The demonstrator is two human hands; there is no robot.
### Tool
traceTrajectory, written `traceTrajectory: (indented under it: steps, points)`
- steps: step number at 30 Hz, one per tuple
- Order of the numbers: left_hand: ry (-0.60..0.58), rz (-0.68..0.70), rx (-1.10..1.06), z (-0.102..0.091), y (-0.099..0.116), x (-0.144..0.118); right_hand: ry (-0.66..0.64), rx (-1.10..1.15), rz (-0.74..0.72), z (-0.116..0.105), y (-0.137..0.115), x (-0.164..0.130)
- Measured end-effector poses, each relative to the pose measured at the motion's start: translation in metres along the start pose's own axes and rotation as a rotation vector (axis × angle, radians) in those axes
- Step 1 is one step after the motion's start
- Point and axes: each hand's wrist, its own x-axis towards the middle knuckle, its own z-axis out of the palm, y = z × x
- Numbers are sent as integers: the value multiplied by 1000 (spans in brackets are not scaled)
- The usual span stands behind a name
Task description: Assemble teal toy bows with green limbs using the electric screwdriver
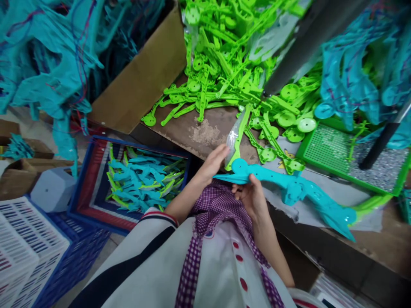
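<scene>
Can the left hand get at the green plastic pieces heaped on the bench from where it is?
Probably yes. The left hand is at the bench edge, touching a bagged green strip; bare bench top lies between it and the green pieces, with nothing blocking.

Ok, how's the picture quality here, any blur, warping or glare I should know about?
Head view: wide-angle warping bends the table edge and crate; the dark poles at top right are smeared and out of focus; the teal part in the right hand is sharp with soft glare; lighting is even, shadows weak.
</scene>
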Motion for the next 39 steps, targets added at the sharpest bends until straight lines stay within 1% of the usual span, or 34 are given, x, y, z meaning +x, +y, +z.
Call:
traceTrajectory:
  steps: [2, 4, 6, 9, 11, 14, 16, 20, 22, 24, 27, 30, 31, 33, 34, 36, 37, 39]
  points:
    - [-40, -52, -62, 9, -5, 11, -31, 47, -1, 0, 1, 4]
    - [-40, -83, -142, 15, -6, 13, -61, 89, 17, -1, 2, 7]
    - [-17, -114, -223, 17, -5, 9, -66, 142, 26, -3, 3, 8]
    - [20, -166, -307, 18, -1, 4, -27, 238, 4, -5, 4, 8]
    - [59, -201, -355, 19, 0, 4, -32, 239, 39, -6, 5, 6]
    - [146, -214, -418, 19, 0, 7, -72, 160, 100, -5, 4, 6]
    - [168, -201, -440, 19, 0, 5, -74, 134, 73, -4, 3, 6]
    - [89, -154, -452, 18, -1, -11, -62, 104, 3, 1, 0, 5]
    - [97, -119, -466, 22, -3, -19, -55, 77, -8, 3, -1, 4]
    - [177, -90, -478, 28, -6, -21, -30, 48, -15, 4, -2, 4]
    - [305, -57, -459, 37, -11, -18, 5, 2, -11, 2, -2, 6]
    - [358, -33, -429, 40, -15, -12, -38, -76, 51, -3, -4, 3]
    - [364, -32, -423, 39, -16, -10, -71, -139, 83, -5, -6, -1]
    - [361, -36, -416, 34, -17, -7, -127, -338, 109, -12, -10, -14]
    - [351, -36, -416, 31, -18, -5, -139, -458, 87, -17, -13, -22]
    - [327, -29, -418, 25, -20, -1, -119, -665, -33, -26, -24, -39]
    - [318, -25, -418, 22, -20, 1, -91, -728, -120, -30, -33, -47]
    - [310, -30, -412, 17, -21, 6, -6, -775, -313, -31, -55, -58]
